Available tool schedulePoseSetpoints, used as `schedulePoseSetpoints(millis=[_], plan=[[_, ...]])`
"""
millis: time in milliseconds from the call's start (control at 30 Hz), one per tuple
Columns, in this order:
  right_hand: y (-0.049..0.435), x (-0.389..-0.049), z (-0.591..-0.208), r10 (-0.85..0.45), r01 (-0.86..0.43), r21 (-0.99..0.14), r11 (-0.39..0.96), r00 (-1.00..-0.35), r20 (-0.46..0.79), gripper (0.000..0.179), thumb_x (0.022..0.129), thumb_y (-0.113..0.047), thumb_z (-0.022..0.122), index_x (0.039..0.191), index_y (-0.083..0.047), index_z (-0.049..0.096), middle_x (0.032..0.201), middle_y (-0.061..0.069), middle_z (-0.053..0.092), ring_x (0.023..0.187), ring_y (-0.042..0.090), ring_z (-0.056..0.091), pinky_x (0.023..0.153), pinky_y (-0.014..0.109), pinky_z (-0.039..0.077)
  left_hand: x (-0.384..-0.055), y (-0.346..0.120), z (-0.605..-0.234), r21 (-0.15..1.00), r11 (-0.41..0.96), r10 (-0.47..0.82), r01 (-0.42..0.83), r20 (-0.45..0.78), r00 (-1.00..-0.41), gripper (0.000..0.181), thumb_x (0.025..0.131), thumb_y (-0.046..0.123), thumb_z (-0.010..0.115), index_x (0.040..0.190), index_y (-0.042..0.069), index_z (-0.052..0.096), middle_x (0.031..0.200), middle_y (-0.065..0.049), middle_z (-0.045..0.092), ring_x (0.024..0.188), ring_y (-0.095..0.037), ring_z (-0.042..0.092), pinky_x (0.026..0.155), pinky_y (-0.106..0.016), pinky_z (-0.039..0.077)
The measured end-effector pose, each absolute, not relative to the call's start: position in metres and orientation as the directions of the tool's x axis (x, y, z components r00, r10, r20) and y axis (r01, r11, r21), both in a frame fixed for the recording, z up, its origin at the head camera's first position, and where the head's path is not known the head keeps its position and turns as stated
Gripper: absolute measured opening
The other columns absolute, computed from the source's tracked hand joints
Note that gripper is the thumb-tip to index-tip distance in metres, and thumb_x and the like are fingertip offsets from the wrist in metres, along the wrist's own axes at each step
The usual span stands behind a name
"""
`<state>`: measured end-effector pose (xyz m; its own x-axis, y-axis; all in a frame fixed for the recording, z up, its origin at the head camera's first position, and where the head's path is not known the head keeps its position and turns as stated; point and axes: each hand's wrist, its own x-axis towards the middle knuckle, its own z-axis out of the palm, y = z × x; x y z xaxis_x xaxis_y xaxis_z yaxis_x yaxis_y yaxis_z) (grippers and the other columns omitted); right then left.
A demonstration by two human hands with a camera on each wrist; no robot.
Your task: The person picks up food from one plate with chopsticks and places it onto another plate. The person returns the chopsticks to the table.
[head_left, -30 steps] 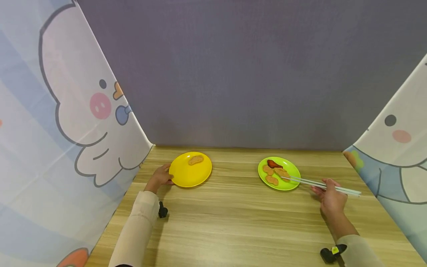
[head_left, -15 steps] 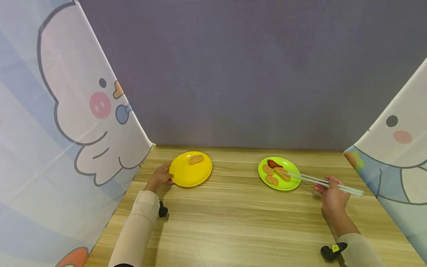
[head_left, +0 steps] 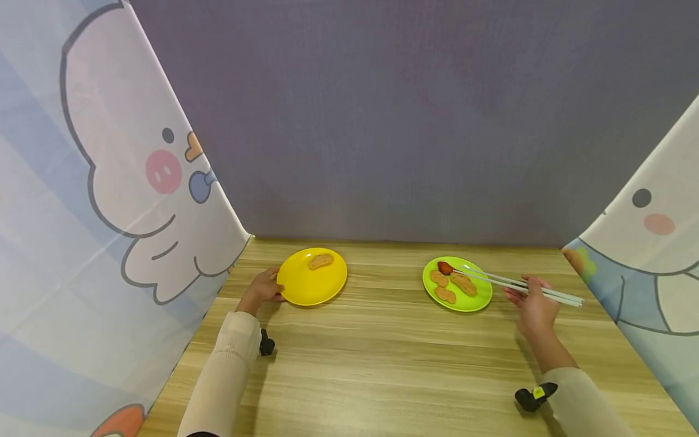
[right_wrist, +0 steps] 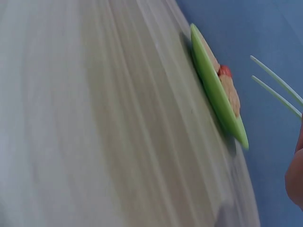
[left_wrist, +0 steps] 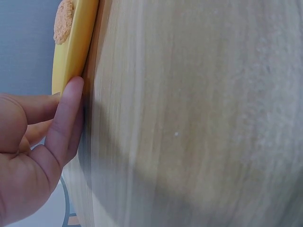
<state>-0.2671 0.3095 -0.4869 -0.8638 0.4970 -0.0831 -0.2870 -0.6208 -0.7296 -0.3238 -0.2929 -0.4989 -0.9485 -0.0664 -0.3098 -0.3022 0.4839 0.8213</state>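
My left hand (head_left: 264,287) pinches the left rim of a yellow plate (head_left: 306,291); in the left wrist view the thumb lies at the rim with a finger (left_wrist: 71,97) against the outer side. One tan, breaded-looking food piece (head_left: 320,261) lies on that plate. My right hand (head_left: 537,308) holds a pair of pale chopsticks (head_left: 505,283) over a green plate (head_left: 471,304). Their tips stand apart, above the plate in the right wrist view. A red-brown drumstick (head_left: 445,267), partly covered by the chopsticks, lies there with a long tan piece (head_left: 463,283) and two smaller tan nuggets (head_left: 445,295).
The plates stand well apart toward the back of a wood-grain table (head_left: 382,364). A grey cloth wall (head_left: 382,121) rises behind. Printed cartoon curtains (head_left: 131,152) close in the left and right sides.
My right hand has shifted slightly back, then forward and left, bringing the chopstick tips from the long tan piece to above the drumstick. The left hand and yellow plate have not moved.
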Motion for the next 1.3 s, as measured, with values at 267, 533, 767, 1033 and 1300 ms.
schedulePoseSetpoints(millis=[267, 533, 767, 1033, 1300], plan=[[0.28, -0.279, -0.48, 0.431, -0.261, -0.763, -0.592, -0.902, -0.026, 0.016, 0.097, -0.013, 0.053, 0.093, 0.001, 0.06, 0.073, 0.012, 0.065, 0.054, 0.026, 0.069, 0.045, 0.031, 0.057, -0.324, -0.293, -0.498, 0.83, 0.471, -0.061, -0.3, -0.309, -0.949, 0.067, 0.088, -0.006, 0.056, 0.149, 0.007, 0.03, 0.141, -0.031, 0.039, 0.067, -0.012, 0.063, 0.064, -0.029, 0.062], [0.249, -0.289, -0.471, 0.401, -0.222, -0.822, -0.524, -0.916, -0.008, 0.017, 0.099, -0.016, 0.05, 0.096, -0.001, 0.058, 0.078, 0.01, 0.066, 0.057, 0.023, 0.07, 0.047, 0.028, 0.058, -0.323, -0.293, -0.498, 0.833, 0.474, -0.061, -0.286, -0.293, -0.954, 0.067, 0.087, -0.007, 0.056, 0.148, 0.005, 0.03, 0.139, -0.032, 0.04, 0.067, -0.012, 0.062, 0.064, -0.029, 0.062], [0.225, -0.302, -0.475, 0.357, -0.196, -0.872, -0.448, -0.934, 0.027, 0.021, 0.099, -0.018, 0.049, 0.102, 0.002, 0.058, 0.08, 0.009, 0.066, 0.057, 0.02, 0.07, 0.049, 0.029, 0.059, -0.322, -0.293, -0.498, 0.822, 0.484, -0.065, -0.301, -0.309, -0.949, 0.068, 0.089, -0.005, 0.056, 0.149, 0.006, 0.028, 0.143, -0.031, 0.035, 0.068, -0.013, 0.062, 0.064, -0.028, 0.062], [0.197, -0.315, -0.475, 0.315, -0.185, -0.878, -0.441, -0.948, 0.042, 0.026, 0.099, -0.02, 0.05, 0.109, 0.004, 0.054, 0.074, 0.007, 0.07, 0.058, 0.019, 0.07, 0.048, 0.027, 0.058, -0.323, -0.292, -0.5, 0.829, 0.469, -0.064, -0.305, -0.313, -0.948, 0.069, 0.088, -0.007, 0.056, 0.149, 0.005, 0.028, 0.143, -0.031, 0.035, 0.071, -0.014, 0.063, 0.064, -0.029, 0.062], [0.168, -0.32, -0.468, 0.293, -0.167, -0.891, -0.421, -0.955, 0.04, 0.029, 0.101, -0.019, 0.047, 0.113, 0.007, 0.051, 0.073, 0.006, 0.069, 0.057, 0.017, 0.07, 0.048, 0.028, 0.059, -0.324, -0.292, -0.499, 0.832, 0.469, -0.065, -0.297, -0.303, -0.951, 0.07, 0.087, -0.007, 0.056, 0.15, 0.006, 0.028, 0.143, -0.03, 0.037, 0.07, -0.014, 0.063, 0.064, -0.029, 0.062]])
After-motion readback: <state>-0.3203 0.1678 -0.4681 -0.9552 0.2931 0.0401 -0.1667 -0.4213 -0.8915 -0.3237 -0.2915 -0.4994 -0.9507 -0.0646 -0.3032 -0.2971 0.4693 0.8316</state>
